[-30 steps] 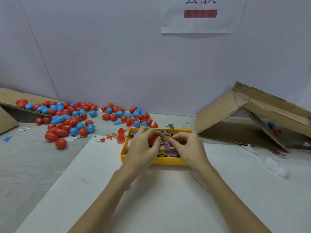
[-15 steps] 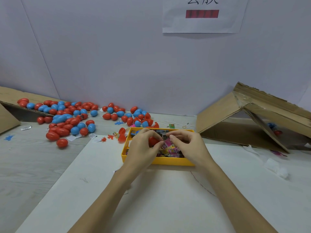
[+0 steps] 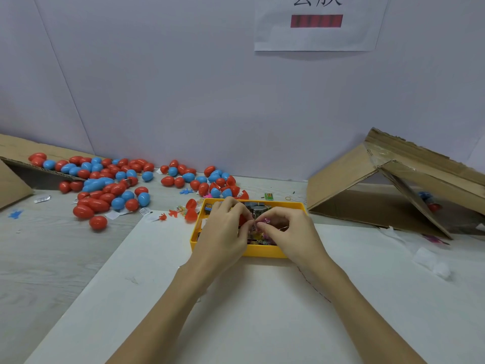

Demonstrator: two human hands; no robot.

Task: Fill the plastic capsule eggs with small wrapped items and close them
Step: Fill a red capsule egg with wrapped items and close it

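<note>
Right over the yellow tray (image 3: 262,251), left hand (image 3: 225,232) grips a red egg half (image 3: 242,219), right hand (image 3: 291,232) pinches a pink wrapped item (image 3: 266,221) — best tucked fully inside before closing.

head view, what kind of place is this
Probably a small hand-packing workstation, not a home. Loose red and blue eggs lie piled on the table, a yellow tray holds small wrapped items, and cardboard boxes lie on their sides against a plain partition wall.

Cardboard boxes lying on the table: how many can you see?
2. One cardboard box lies tipped on its side at the right; another cardboard box sits at the far left, cut off by the frame, eggs spilling from it.
</note>
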